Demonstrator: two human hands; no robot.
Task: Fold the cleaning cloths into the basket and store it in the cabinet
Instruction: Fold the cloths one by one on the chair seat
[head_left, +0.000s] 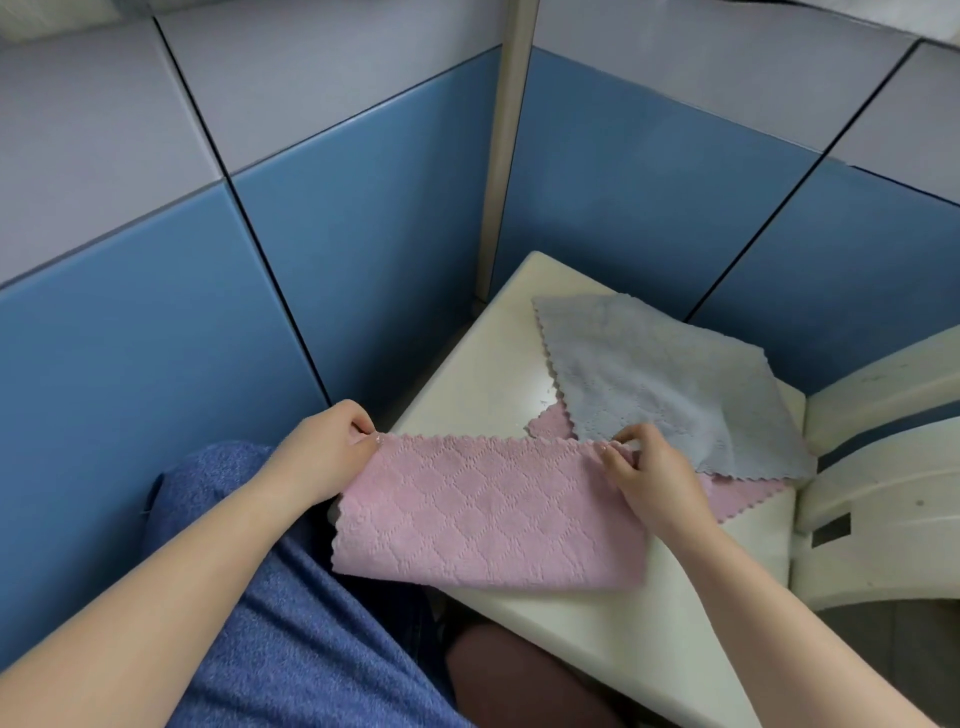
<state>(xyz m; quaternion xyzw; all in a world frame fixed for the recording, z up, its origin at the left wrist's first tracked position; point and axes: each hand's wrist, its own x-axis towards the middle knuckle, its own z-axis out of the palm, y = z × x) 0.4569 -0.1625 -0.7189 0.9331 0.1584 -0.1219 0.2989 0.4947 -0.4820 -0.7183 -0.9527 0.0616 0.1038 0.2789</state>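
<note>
A pink cleaning cloth (483, 514) with a diamond pattern is stretched between my hands over the near corner of a cream-white table (488, 374). My left hand (332, 447) pinches its upper left corner off the table's edge. My right hand (644, 467) pinches its upper right corner. A grey cloth (665, 379) lies spread flat on the table behind. A second pink cloth (550, 423) lies partly hidden under the grey one. No basket or cabinet is in view.
Blue and grey partition panels (363, 234) wall in the table on the left and behind. A cream plastic chair or seat (883, 499) stands at the right. My lap in blue fabric (291, 623) is below the table's corner.
</note>
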